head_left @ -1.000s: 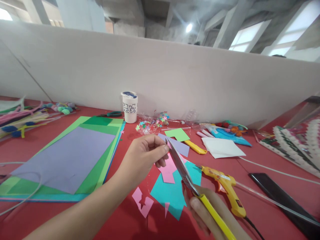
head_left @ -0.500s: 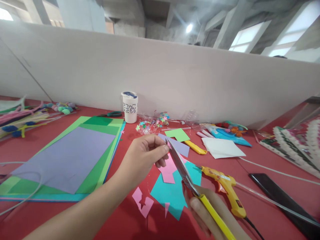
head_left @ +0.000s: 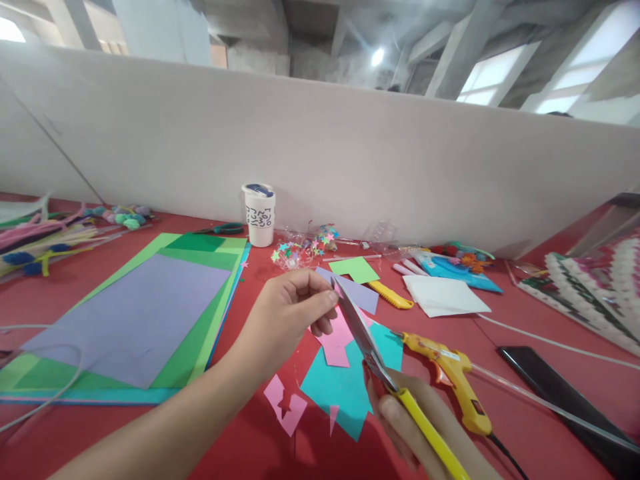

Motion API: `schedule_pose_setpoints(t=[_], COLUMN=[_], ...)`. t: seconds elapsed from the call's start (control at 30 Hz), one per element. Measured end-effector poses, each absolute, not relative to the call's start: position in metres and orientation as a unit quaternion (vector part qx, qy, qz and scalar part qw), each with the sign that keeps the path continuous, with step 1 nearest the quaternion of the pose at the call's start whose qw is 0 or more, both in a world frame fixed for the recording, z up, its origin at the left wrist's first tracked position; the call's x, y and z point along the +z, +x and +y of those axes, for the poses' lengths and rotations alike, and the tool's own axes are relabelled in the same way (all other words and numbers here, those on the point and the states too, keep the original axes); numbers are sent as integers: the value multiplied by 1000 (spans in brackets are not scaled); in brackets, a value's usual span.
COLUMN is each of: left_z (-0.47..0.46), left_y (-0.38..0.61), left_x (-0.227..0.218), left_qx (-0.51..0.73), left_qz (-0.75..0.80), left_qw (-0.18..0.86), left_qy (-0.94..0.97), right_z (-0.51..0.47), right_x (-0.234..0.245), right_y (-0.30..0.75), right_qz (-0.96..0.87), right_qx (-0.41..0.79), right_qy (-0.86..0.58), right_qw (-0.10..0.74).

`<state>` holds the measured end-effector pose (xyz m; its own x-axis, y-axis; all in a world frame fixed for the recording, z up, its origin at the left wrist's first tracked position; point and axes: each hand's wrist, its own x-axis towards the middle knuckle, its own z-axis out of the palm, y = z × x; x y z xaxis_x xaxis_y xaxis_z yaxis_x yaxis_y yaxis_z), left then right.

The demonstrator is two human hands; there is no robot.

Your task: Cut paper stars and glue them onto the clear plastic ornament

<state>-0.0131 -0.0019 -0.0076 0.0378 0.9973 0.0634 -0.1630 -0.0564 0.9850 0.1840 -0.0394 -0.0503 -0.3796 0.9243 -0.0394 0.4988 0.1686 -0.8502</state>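
My left hand (head_left: 290, 313) is raised over the red table (head_left: 500, 333), thumb and fingers pinched together at the tip of the scissors; what it pinches is too small to make out. My right hand (head_left: 425, 427) grips the yellow-handled scissors (head_left: 370, 347), whose blades point up and left toward the left fingertips. Below them lie a pink paper piece (head_left: 336, 341), a teal paper piece (head_left: 350, 383) and a pink offcut with a star-shaped hole (head_left: 285, 403).
A stack of purple and green sheets (head_left: 135, 313) lies at left. A white cup (head_left: 261, 215), star confetti (head_left: 300, 252), a yellow glue gun (head_left: 450, 377), a yellow knife (head_left: 390, 293), white paper (head_left: 445, 295) and a black phone (head_left: 560, 393) surround the work spot. A white partition (head_left: 350, 153) stands behind.
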Motion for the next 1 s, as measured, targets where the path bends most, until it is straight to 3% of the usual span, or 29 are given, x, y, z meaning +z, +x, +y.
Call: schedule_pose_setpoints(t=[0.43, 1.0], left_z=[-5, -2], left_y=[-14, -23], left_x=[0, 3], left_qx=[531, 492], left_qz=[481, 489], left_qw=[452, 487], left_qy=[532, 531], right_z=[-39, -37], right_x=[-39, -43], right_y=[183, 184], right_qz=[-723, -729], right_qx=[398, 414], right_qy=[-491, -482], right_qw=[278, 255])
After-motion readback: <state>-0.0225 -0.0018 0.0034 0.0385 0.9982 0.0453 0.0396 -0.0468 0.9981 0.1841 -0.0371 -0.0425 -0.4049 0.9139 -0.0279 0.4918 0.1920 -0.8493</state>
